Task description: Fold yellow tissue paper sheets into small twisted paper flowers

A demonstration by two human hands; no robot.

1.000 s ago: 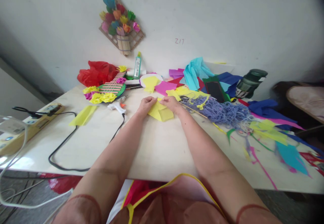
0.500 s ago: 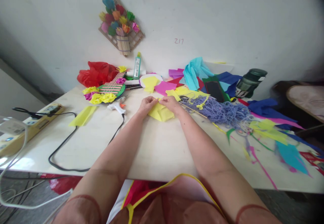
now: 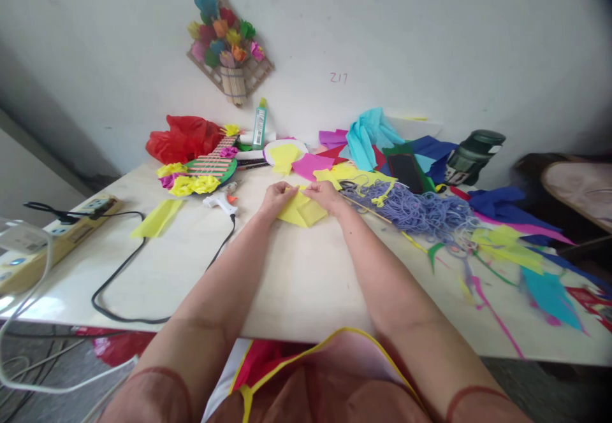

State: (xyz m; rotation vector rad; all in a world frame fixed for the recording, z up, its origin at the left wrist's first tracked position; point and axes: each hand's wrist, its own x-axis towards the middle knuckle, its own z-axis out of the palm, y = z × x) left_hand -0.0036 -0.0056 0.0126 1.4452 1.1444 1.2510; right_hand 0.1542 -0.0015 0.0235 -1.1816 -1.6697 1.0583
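A piece of yellow tissue paper [image 3: 301, 211] lies on the pale table [image 3: 296, 283] in front of me. My left hand [image 3: 276, 196] pinches its far left edge. My right hand [image 3: 325, 195] pinches the same far edge a little to the right. The fingertips of both hands almost meet over the paper's top. The lower part of the paper fans out towards me from under the hands.
A glue gun [image 3: 220, 202] with a black cord [image 3: 143, 270] lies left of my hands, a yellow paper strip [image 3: 157, 217] and a power strip [image 3: 57, 235] farther left. Purple yarn [image 3: 415, 209], coloured paper scraps [image 3: 516, 251], a glue bottle [image 3: 259, 123] and a dark jar [image 3: 471, 155] crowd the right and back.
The yellow paper has been gathered in a little: its lower right corner no longer spreads as far towards me. Both hands stay pinched at its far edge.
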